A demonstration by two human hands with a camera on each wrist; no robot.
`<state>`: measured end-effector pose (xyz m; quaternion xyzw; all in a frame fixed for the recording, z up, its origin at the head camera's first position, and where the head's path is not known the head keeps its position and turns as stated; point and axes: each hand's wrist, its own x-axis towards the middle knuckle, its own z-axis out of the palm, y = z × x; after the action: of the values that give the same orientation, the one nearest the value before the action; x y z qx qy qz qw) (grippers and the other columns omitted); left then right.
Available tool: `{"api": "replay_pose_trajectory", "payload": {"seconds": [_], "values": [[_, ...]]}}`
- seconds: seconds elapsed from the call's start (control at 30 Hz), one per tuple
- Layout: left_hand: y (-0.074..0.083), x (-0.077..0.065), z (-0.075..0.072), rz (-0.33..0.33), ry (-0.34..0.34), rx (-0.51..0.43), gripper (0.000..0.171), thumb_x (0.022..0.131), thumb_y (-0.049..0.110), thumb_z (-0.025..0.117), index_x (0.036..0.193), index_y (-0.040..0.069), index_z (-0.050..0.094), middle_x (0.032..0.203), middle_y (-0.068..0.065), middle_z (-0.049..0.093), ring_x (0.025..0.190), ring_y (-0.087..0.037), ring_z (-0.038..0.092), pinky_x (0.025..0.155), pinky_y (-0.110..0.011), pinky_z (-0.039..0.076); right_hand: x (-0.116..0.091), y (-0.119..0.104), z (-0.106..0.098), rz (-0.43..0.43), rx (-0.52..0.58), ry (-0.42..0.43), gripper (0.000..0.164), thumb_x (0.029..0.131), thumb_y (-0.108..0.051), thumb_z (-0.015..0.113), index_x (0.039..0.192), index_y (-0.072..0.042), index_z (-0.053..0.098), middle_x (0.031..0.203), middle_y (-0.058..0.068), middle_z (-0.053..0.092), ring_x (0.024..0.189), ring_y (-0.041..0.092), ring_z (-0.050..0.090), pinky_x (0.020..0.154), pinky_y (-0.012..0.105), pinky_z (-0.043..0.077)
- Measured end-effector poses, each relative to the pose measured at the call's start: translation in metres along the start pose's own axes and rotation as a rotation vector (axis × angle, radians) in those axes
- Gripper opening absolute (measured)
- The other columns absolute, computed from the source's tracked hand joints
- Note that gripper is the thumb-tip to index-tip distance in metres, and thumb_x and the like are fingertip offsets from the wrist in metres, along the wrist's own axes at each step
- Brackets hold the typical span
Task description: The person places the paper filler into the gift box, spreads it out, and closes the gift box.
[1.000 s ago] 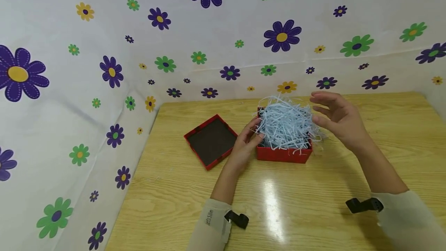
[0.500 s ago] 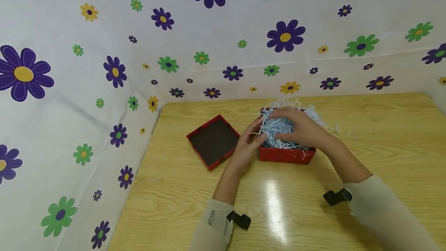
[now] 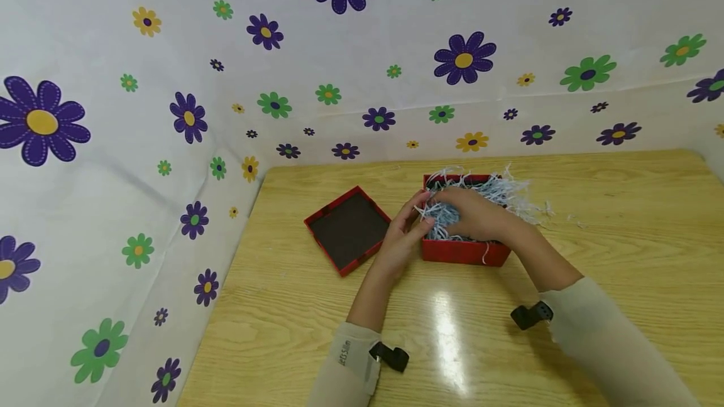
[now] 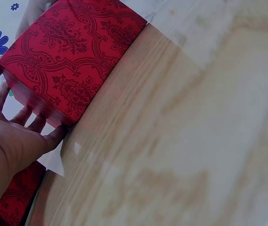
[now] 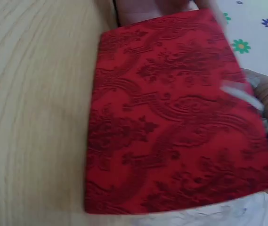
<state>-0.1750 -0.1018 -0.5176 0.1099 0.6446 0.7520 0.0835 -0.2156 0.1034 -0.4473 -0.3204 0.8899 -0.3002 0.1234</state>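
A red patterned box (image 3: 464,252) stands on the wooden table, filled with pale blue shredded paper (image 3: 441,213). My left hand (image 3: 398,240) holds the box's left side, its thumb at the rim and its fingers along the wall, as the left wrist view shows. My right hand (image 3: 477,215) reaches over the box's right side and is sunk into the shredded paper, with strands bunched between thumb and fingers. Its fingertips are partly hidden. In the right wrist view the box wall (image 5: 171,117) covers most of that hand.
A red tray-like lid (image 3: 349,231) with a dark inside lies left of the box, close to my left forearm. Loose strands (image 3: 528,203) spill over the box's right rim, and scraps lie on the wooden table (image 3: 622,237). A flowered cloth (image 3: 362,36) hangs behind.
My right hand has moved left and down from beside the heap into the shredded paper. The heap is flatter, and more strands spill to the right. My left hand stays at the box.
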Motion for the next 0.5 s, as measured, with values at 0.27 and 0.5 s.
{"api": "replay_pose_trajectory", "payload": {"seconds": [0.27,0.5], "values": [[0.0,0.0,0.001,-0.007,0.004,-0.011,0.05,0.108,0.019,0.064,0.155,0.032,0.054,0.168,0.014,0.034,0.152,-0.019,0.037,0.123,-0.045,0.036,-0.035,-0.004,-0.04,-0.018,0.125,0.177,0.058,0.09,-0.022,0.087,0.142,-0.01,0.064,0.146,0.014,0.061,0.132,0.038,0.058,0.108,0.062,0.049],[0.0,-0.001,0.0,-0.007,0.013,0.01,0.051,0.107,0.019,0.065,0.155,0.031,0.054,0.169,0.014,0.033,0.152,-0.018,0.037,0.124,-0.044,0.033,-0.073,0.026,-0.066,0.134,0.333,0.435,0.05,0.1,-0.018,0.075,0.147,-0.012,0.058,0.148,0.007,0.056,0.134,0.028,0.056,0.094,0.009,0.048]]}}
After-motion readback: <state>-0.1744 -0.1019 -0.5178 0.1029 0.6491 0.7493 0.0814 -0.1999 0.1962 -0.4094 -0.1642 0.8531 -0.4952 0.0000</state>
